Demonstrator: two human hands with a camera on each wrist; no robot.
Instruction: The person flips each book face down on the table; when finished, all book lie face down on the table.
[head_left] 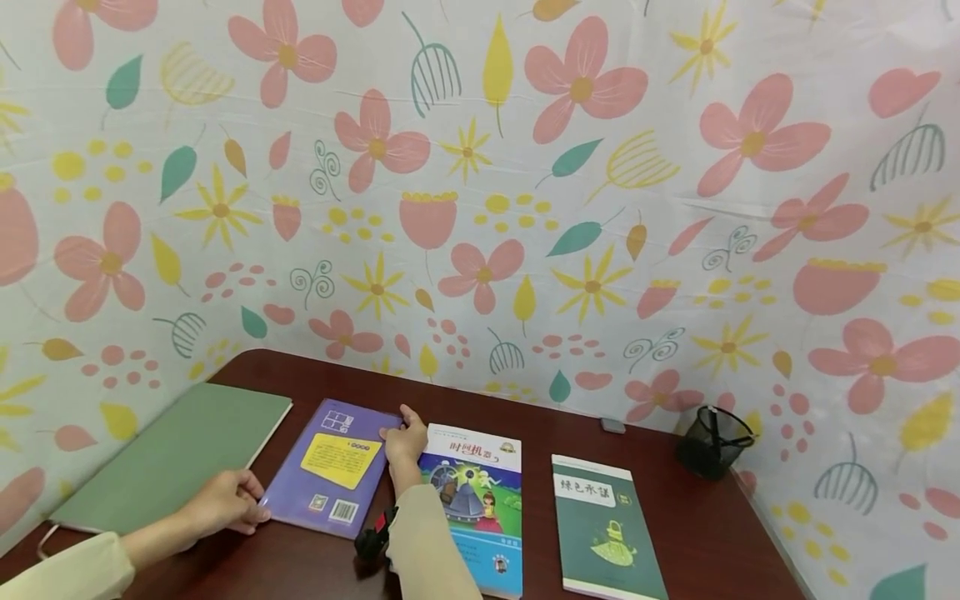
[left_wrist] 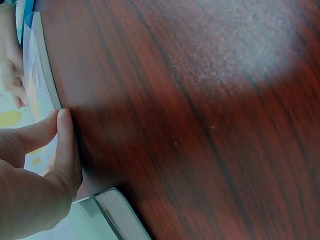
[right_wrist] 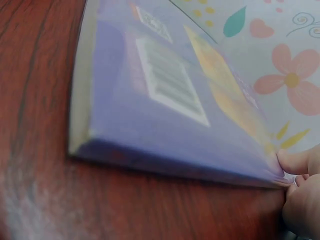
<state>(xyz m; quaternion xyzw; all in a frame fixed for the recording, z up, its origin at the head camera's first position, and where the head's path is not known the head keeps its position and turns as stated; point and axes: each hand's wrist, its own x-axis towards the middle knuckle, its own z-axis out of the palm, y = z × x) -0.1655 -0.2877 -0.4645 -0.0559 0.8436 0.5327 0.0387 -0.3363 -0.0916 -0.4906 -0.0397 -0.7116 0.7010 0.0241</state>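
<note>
A purple book [head_left: 330, 471] lies back cover up, its yellow panel and barcode showing. My left hand [head_left: 225, 504] pinches its lower left corner; in the left wrist view the thumb and index fingertips [left_wrist: 63, 114] meet at the page edge, where clear film shows. On the spine side, my right hand [head_left: 405, 450] grips the book near its upper right corner. The right wrist view has the right thumb [right_wrist: 292, 161] on the cover and the curled fingers at the spine. Right of it lies a colourful storybook [head_left: 480, 500], partly covered by the right forearm.
A large green book [head_left: 180, 450] lies at the table's left. Further right are a dark green book [head_left: 611, 533] and a black mesh pen holder [head_left: 712, 446]. A small grey object [head_left: 612, 426] sits at the back edge of the dark wooden table [head_left: 540, 442], before a flowered wall covering.
</note>
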